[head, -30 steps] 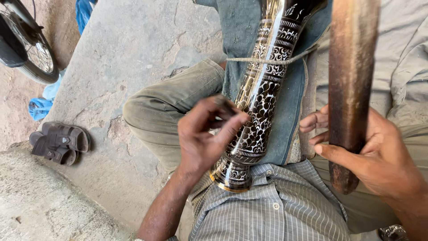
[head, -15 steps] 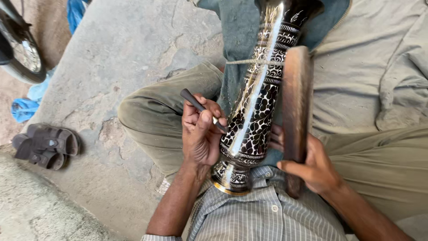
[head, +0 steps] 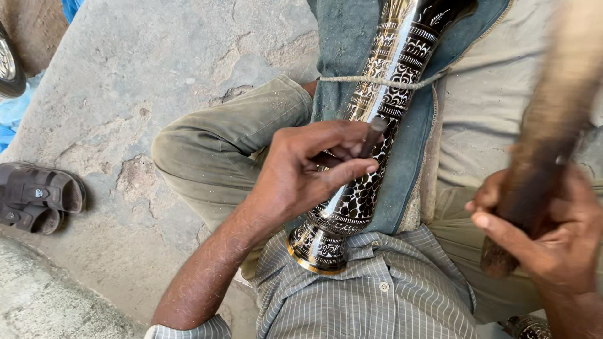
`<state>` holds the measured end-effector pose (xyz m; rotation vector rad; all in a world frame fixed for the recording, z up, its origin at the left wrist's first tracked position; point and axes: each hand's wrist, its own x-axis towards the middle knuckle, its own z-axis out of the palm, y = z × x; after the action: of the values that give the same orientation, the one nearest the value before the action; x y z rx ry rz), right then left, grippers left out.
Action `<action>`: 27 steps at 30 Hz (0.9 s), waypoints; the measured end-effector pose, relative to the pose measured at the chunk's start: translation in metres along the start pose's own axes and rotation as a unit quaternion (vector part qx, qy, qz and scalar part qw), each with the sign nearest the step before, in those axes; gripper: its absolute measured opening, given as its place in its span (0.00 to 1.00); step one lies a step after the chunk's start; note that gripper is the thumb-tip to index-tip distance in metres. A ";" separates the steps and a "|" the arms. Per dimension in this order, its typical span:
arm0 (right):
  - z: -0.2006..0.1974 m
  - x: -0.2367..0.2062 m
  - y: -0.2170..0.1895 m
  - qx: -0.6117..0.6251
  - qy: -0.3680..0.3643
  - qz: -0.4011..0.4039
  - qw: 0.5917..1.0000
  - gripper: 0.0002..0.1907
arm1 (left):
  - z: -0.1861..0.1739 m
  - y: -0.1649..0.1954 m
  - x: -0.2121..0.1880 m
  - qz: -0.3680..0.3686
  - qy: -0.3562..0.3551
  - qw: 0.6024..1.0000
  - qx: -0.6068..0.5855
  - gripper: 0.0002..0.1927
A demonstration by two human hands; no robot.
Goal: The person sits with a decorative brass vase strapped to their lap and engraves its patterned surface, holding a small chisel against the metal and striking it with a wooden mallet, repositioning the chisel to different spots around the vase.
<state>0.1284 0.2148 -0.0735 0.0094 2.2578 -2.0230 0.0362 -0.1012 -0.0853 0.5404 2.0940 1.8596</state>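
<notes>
left hand point(head: 301, 169) pinching small chisel point(head: 374, 135) against engraved vase point(head: 370, 150); right hand point(head: 546, 232) clenched round raised wooden mallet point(head: 553, 132).

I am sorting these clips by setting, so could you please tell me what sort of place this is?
Probably an outdoor, ground-level craft spot: the person sits on a rough concrete floor, a pair of sandals lies beside them, and an engraved metal vase rests across the lap.

The vase point(head: 377, 132) lies on the lap between the left hand point(head: 308, 169) and right hand point(head: 553, 238).
</notes>
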 end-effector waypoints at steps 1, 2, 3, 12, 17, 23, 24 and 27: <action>-0.005 0.001 0.001 -0.006 -0.009 0.024 1.000 0.28 | 0.001 0.003 0.002 0.007 -0.002 1.000 0.019 0.21; -0.012 0.002 0.003 -0.012 -0.018 0.048 0.999 0.29 | 0.003 0.005 0.004 0.014 -0.005 0.999 0.038 0.22; -0.017 0.002 0.007 -0.050 -0.020 0.076 0.996 0.27 | 0.004 0.008 0.004 0.021 -0.008 0.998 0.059 0.23; -0.051 0.046 0.023 -0.339 -0.052 0.144 0.928 0.16 | 0.009 0.021 -0.003 0.079 0.001 0.973 0.217 0.20; -0.068 0.059 0.034 -0.531 -0.054 0.045 0.844 0.23 | 0.006 0.015 0.000 0.049 -0.009 0.983 0.175 0.22; -0.119 0.035 0.109 -0.491 -0.076 0.113 0.860 0.22 | 0.003 0.011 -0.002 0.049 -0.021 0.984 0.168 0.23; -0.129 0.030 0.126 -0.499 -0.079 0.120 0.855 0.22 | 0.002 0.011 -0.002 0.055 -0.023 0.984 0.166 0.23; -0.159 0.019 0.174 -0.506 -0.077 0.133 0.849 0.22 | 0.000 0.012 0.001 0.048 -0.037 0.987 0.149 0.23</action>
<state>0.1106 0.3909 -0.2311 0.0646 2.7022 -0.5113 0.0369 -0.0994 -0.0737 0.7788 2.3476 1.5519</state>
